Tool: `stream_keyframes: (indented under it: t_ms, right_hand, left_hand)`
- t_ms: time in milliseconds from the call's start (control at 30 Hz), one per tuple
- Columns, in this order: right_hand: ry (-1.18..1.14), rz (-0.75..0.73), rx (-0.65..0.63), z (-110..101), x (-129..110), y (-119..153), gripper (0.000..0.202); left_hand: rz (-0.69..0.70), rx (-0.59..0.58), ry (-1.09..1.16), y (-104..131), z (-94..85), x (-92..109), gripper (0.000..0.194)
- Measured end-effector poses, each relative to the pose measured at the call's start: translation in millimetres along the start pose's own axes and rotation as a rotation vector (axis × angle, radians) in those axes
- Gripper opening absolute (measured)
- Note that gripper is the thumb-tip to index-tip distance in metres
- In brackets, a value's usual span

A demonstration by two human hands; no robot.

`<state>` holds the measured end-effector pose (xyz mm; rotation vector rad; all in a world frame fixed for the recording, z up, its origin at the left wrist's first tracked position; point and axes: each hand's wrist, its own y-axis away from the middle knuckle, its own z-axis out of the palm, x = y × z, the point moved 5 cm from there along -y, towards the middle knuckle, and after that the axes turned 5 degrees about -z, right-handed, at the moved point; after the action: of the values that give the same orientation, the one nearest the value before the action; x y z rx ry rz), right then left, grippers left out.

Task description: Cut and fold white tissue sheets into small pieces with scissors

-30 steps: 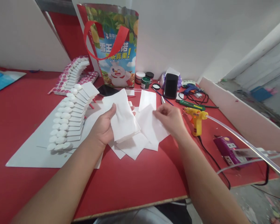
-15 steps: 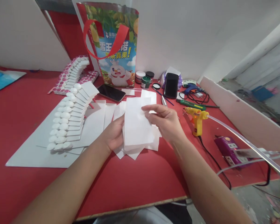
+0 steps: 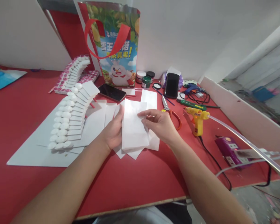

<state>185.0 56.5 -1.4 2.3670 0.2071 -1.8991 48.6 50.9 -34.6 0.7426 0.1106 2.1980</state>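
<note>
A small stack of white paper sheets [image 3: 134, 130] is held just above the red table. My left hand [image 3: 114, 130] grips its left edge, the thumb along the side. On the right, my right hand [image 3: 158, 123] has thumb and forefinger closed at the stack's right side, over its upper face; whether they pinch a sheet is hard to see. Beneath lie more loose white sheets [image 3: 154, 141]. Left of the hands, a curved white piece with rows of white ovals [image 3: 64, 119] rests on a large white board [image 3: 37, 149].
Orange-handled scissors [image 3: 175, 116], a yellow glue gun [image 3: 198, 119] and a purple power strip [image 3: 230, 149] lie to the right. Behind stand a colorful bag [image 3: 118, 43], paint jars [image 3: 146, 81] and a black device [image 3: 171, 85]. A phone [image 3: 112, 92] lies near the bag.
My right hand has shifted slightly left and down, uncovering the scissors. The held stack has moved a little left and tilted, and my left thumb is now raised along its edge.
</note>
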Motion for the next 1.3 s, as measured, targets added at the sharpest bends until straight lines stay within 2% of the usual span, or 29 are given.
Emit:
stream_keyframes:
  t_ms: [133,267,400,500,567,633,767,867,967,1100,1200,1300]
  right_hand:
    - [0.002,0.000,-0.010,2.0,1.2,-0.1,0.023]
    - [-0.002,-0.004,-0.008,3.3,2.0,0.2,0.023]
    - [-0.025,-0.058,-0.026,-1.5,-2.1,-0.8,0.023]
    - [0.009,-0.129,0.121,-23.1,-2.2,-5.2,0.027]
    - [0.135,-0.149,0.271,-41.4,2.2,-8.3,0.024]
    - [0.305,-0.122,0.337,-52.3,8.8,-11.4,0.017]
    - [0.537,-0.096,0.257,-47.9,12.8,-14.7,0.007]
    - [0.603,-0.058,0.145,-34.9,9.4,-12.7,0.012]
    - [0.578,0.013,-0.023,-18.9,9.3,-8.9,0.017]
    - [0.683,0.044,-0.187,-1.9,11.0,-4.7,0.023]
    - [0.657,0.010,-0.182,-3.8,10.3,-5.3,0.010]
    - [0.481,-0.002,-0.062,-24.4,7.8,-8.3,0.008]
  left_hand:
    - [0.033,0.006,-0.030,1.0,0.0,0.9,0.068]
    - [0.062,0.155,-0.115,1.9,-12.1,0.4,0.040]
    - [0.079,0.217,-0.090,3.3,-12.1,2.3,0.039]
    - [0.100,0.207,-0.011,6.8,-7.5,9.5,0.048]
    - [0.137,0.181,0.052,10.3,-7.7,17.7,0.054]
    - [0.224,0.171,0.107,14.6,-11.9,28.5,0.056]
    - [0.311,0.177,0.201,19.4,-19.6,40.8,0.054]
    - [0.323,0.207,0.234,19.8,-17.5,41.8,0.053]
    - [0.318,0.242,0.233,18.9,-14.7,40.2,0.053]
    - [0.301,0.200,0.230,16.8,-17.1,38.7,0.054]
    - [0.290,0.177,0.226,16.3,-19.8,38.2,0.053]
    - [0.286,0.191,0.237,17.0,-18.7,37.3,0.053]
